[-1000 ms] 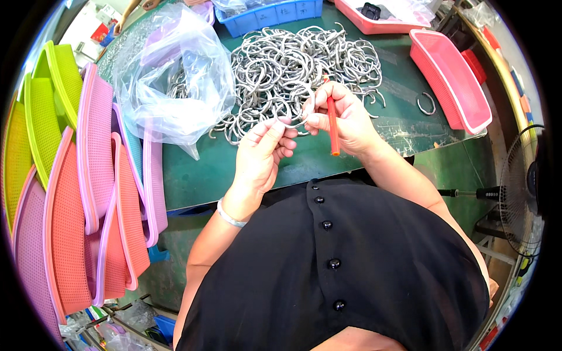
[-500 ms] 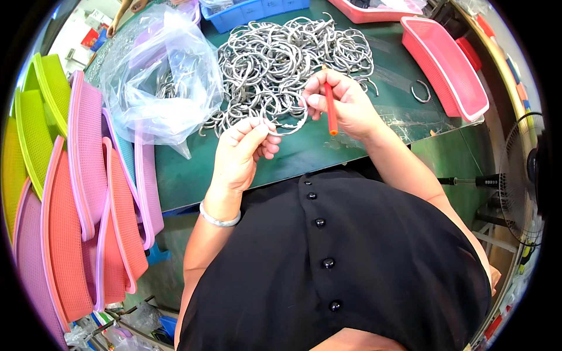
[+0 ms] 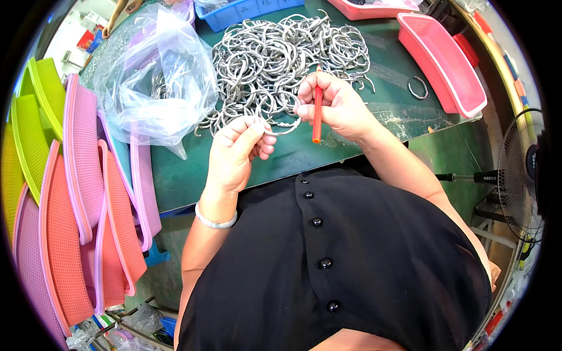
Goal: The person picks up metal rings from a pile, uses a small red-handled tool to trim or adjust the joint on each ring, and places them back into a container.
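My left hand (image 3: 234, 152) pinches one side of a silvery metal bangle (image 3: 285, 131) between thumb and fingertips. That bangle is held up just in front of a large heap of similar bangles (image 3: 266, 55) on the table. My right hand (image 3: 342, 111) is closed around a red pencil (image 3: 317, 120), which stands nearly upright between the fingers. Its thumb and fingertips meet the bangle's right side; whether they grip it too is hard to tell. A clear plastic bag (image 3: 155, 96) with more metal pieces inside lies left of the heap.
Stacked mesh baskets (image 3: 82, 158) in green, purple and coral crowd the left side. A pink basket (image 3: 439, 64) stands at the table's right, with a single bangle (image 3: 418, 88) beside it. A blue bin (image 3: 252, 14) sits at the back. At far right is a black fan (image 3: 521, 175).
Both hands keep hold as before. The right hand and pencil have shifted slightly left, and the pencil is more upright. The whole view has drifted slightly.
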{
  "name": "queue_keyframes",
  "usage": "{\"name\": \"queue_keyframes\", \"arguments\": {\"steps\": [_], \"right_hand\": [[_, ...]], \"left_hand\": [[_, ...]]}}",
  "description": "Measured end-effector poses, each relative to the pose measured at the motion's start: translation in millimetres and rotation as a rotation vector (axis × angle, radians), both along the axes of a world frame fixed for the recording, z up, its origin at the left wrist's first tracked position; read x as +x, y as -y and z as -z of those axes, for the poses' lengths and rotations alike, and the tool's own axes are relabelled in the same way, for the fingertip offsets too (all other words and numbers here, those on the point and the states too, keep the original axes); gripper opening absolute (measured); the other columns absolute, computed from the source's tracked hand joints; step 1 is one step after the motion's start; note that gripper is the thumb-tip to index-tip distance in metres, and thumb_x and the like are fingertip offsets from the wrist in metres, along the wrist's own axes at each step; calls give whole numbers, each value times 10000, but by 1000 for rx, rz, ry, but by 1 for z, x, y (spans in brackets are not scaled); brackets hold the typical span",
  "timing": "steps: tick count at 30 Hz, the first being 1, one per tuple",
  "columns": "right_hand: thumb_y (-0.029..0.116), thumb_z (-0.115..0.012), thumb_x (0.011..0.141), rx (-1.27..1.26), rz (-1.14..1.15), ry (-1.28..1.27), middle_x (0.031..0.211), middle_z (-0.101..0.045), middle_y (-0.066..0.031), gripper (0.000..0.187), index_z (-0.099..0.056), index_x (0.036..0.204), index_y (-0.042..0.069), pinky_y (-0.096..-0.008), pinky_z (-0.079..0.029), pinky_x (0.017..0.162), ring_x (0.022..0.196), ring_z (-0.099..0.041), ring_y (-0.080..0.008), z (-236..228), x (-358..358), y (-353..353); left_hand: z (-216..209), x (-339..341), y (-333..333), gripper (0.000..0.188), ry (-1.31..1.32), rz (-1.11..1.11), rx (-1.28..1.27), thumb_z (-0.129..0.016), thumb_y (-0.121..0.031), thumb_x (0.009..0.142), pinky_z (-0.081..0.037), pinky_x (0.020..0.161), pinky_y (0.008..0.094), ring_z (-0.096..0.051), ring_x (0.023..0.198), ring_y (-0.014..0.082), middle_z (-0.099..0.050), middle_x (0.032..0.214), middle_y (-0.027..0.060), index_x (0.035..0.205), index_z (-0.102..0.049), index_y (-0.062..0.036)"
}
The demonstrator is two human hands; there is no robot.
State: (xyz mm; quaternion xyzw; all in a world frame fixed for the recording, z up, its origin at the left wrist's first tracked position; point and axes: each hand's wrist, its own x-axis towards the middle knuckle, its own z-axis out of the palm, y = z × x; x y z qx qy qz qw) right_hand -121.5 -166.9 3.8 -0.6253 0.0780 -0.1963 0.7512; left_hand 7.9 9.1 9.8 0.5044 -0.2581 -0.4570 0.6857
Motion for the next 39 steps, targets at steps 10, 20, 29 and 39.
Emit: {"name": "queue_keyframes", "arguments": {"steps": [10,20,29,39], "right_hand": [[17,-592,832,43,14,-14,886,-620,-69,121,-542,941,21,-251,-504,701,790,-610,-123,-6,-7,-3],[6,-560,853,-91,57,71,963,-634,-82,122,-577,973,7,-245,-496,708,827,-618,-125,4,-13,-4],[-67,-624,750,-807,237,289,902,-640,-108,173,-578,897,12,-288,-508,695,803,-634,-210,-8,-17,-5],[-20,-628,626,-1283,288,440,901,-638,-126,260,-616,878,44,-335,-501,639,760,-623,-280,-26,-19,-12]], "left_hand": [[-23,-11,3,125,1384,-209,-197,-640,-26,744,-463,558,298,-567,609,252,-589,732,122,863,-608,-3],[-33,-14,3,166,1614,-199,-320,-663,31,709,-476,573,307,-598,651,254,-618,773,131,871,-624,21],[-17,-5,0,214,1543,-384,-283,-676,11,709,-490,614,316,-613,691,257,-631,816,127,920,-644,4],[-8,0,-3,238,1493,-471,-219,-658,49,714,-500,660,305,-628,731,257,-644,848,143,949,-652,11]]}}
